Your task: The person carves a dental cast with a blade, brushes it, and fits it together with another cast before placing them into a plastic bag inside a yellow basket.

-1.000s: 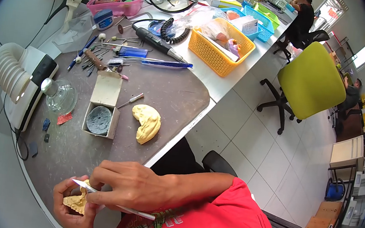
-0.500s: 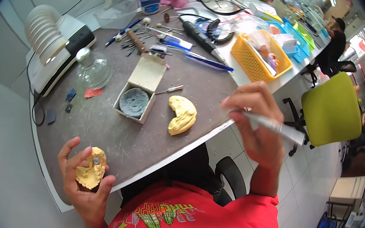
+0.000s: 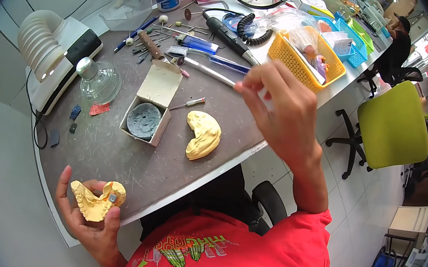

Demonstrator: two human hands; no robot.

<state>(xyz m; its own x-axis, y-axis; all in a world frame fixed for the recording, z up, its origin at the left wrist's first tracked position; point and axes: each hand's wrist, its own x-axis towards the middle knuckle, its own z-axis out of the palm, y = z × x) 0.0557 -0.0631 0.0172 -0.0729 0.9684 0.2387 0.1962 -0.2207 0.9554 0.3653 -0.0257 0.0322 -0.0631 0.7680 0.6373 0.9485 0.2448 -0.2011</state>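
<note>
While the left hand (image 3: 86, 224) sits below the box (image 3: 158, 90), just off the scratched grey surface (image 3: 114, 160), its fingers curl around a cast (image 3: 90, 205): chalky yellow, horseshoe-shaped, ridged with teeth, with a small grey stud on one end. Right of the box, the right hand (image 3: 283, 115) hangs above the surface, fingers pinched shut on a slim pale tool (image 3: 266, 101), mostly hidden. A smoother yellow kidney-shaped lump (image 3: 202, 135) lies just beside the box.

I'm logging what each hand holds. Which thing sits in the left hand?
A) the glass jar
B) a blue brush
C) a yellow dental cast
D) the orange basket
C: the left hand grips the yellow dental cast, while the right hand pinches a slim tool.
</note>
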